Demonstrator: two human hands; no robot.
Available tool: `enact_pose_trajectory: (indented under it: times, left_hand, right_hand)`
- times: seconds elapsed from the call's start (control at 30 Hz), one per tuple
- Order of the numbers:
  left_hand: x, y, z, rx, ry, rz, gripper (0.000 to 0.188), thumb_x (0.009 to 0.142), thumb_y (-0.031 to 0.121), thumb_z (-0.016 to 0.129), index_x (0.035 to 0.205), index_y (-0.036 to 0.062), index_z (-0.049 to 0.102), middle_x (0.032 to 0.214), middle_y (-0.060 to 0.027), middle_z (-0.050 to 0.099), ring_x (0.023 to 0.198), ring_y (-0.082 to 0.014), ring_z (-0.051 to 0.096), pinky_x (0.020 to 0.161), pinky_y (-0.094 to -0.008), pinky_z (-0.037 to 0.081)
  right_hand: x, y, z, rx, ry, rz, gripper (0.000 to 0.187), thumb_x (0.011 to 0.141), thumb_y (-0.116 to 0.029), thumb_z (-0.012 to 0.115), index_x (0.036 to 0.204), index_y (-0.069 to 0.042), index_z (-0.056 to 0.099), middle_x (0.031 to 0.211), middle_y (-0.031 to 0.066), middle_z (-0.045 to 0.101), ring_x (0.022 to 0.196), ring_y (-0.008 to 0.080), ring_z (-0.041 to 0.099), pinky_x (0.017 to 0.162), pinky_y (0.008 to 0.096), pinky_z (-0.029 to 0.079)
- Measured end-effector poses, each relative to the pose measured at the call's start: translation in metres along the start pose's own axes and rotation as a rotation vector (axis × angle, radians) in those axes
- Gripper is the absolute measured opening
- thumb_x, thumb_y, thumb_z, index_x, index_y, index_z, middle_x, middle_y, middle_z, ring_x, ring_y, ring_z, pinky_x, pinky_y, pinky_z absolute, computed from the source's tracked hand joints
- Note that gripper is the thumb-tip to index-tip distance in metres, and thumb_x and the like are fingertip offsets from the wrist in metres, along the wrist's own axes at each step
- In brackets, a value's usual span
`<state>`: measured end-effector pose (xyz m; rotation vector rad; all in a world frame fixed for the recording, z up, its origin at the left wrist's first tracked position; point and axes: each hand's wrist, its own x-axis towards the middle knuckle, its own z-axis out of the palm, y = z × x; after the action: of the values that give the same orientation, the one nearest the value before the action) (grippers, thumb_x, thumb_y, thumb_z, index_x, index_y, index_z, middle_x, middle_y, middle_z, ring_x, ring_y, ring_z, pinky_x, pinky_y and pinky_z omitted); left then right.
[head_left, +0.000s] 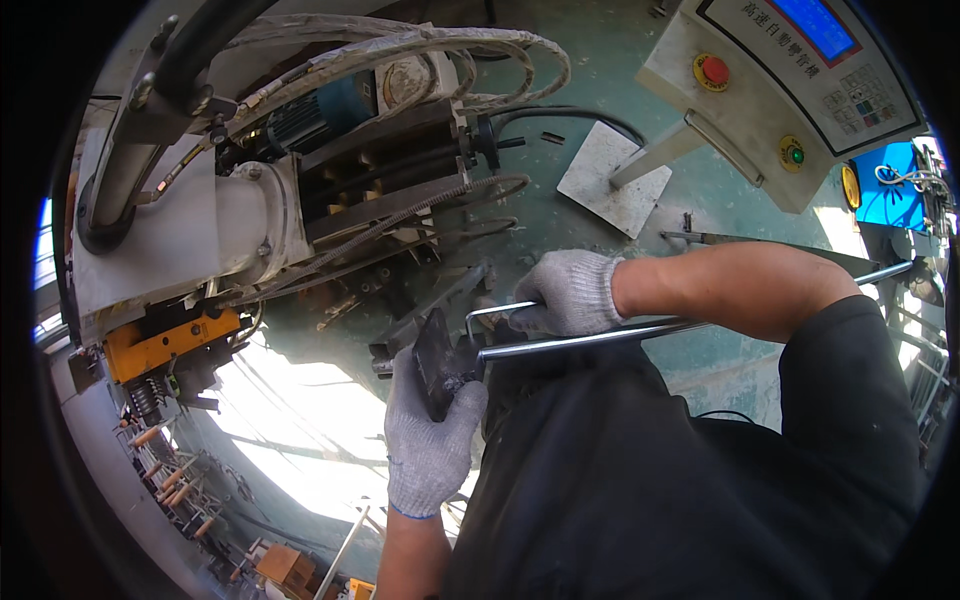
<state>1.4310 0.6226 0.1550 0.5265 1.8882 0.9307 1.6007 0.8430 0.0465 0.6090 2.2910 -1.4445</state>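
Both my hands wear grey knit gloves. My left hand is wrapped round a dark, blocky metal piece with a flat plate face, its thumb along the near side. My right hand grips a thin silver L-shaped rod that looks like a hex key. The rod's short leg points down beside the metal piece; whether its tip sits in the piece is too small to tell. A long shiny metal tube runs under my right forearm, its near end close to the metal piece.
A large machine with hoses, a motor and a yellow block stands at the left. At the upper right is a control panel with a red button, on a post with a square base plate. Wooden-handled tools lie lower left.
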Motion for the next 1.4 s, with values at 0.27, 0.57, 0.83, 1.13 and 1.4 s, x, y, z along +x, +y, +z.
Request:
enact_pose_trajectory:
  times: [0.27, 0.57, 0.83, 1.13, 1.4]
  left_hand:
    - [0.003, 0.003, 0.003, -0.101, 0.003, -0.020, 0.058, 0.097, 0.000, 0.077, 0.152, -0.0032, 0.060, 0.129, -0.0116, 0.075, 0.109, -0.0161, 0.070, 0.100, -0.0344, 0.059]
    - [0.003, -0.003, 0.004, -0.132, 0.020, 0.023, 0.060, 0.096, -0.002, 0.074, 0.154, -0.0040, 0.060, 0.127, -0.0111, 0.073, 0.109, -0.0164, 0.069, 0.099, -0.0345, 0.059]
    - [0.003, -0.014, 0.010, -0.169, 0.059, 0.140, 0.062, 0.095, -0.001, 0.075, 0.155, -0.0048, 0.059, 0.127, -0.0117, 0.073, 0.107, -0.0184, 0.069, 0.097, -0.0359, 0.059]
    - [0.005, -0.012, 0.001, -0.001, 0.023, 0.114, 0.059, 0.094, 0.002, 0.076, 0.150, -0.0042, 0.063, 0.126, -0.0130, 0.074, 0.107, -0.0193, 0.070, 0.097, -0.0375, 0.059]
    - [0.008, -0.005, 0.002, -0.030, 0.016, 0.033, 0.055, 0.093, 0.002, 0.077, 0.146, -0.0036, 0.066, 0.118, -0.0119, 0.075, 0.102, -0.0186, 0.070, 0.093, -0.0377, 0.060]
  right_hand:
    - [0.037, 0.039, 0.032, -0.137, 0.250, -0.299, 0.022, 0.103, -0.031, 0.081, 0.097, -0.010, 0.082, 0.085, 0.0220, 0.078, 0.086, 0.0501, 0.076, 0.078, 0.0601, 0.061]
    - [0.100, 0.063, 0.068, -0.041, 0.392, -0.516, 0.032, 0.103, -0.036, 0.085, 0.086, -0.010, 0.076, 0.077, 0.0185, 0.073, 0.076, 0.0471, 0.074, 0.069, 0.0558, 0.059]
    - [0.095, 0.063, 0.051, -0.075, 0.361, -0.476, 0.029, 0.098, -0.037, 0.084, 0.091, -0.011, 0.076, 0.080, 0.0193, 0.075, 0.080, 0.0493, 0.074, 0.071, 0.0592, 0.059]
    - [0.091, 0.058, 0.057, -0.062, 0.330, -0.426, 0.026, 0.098, -0.035, 0.082, 0.092, -0.010, 0.078, 0.083, 0.0198, 0.076, 0.083, 0.0491, 0.076, 0.074, 0.0585, 0.061]
    - [0.089, 0.058, 0.058, -0.053, 0.328, -0.448, 0.026, 0.101, -0.034, 0.082, 0.091, -0.010, 0.078, 0.083, 0.0198, 0.076, 0.083, 0.0486, 0.076, 0.074, 0.0575, 0.061]
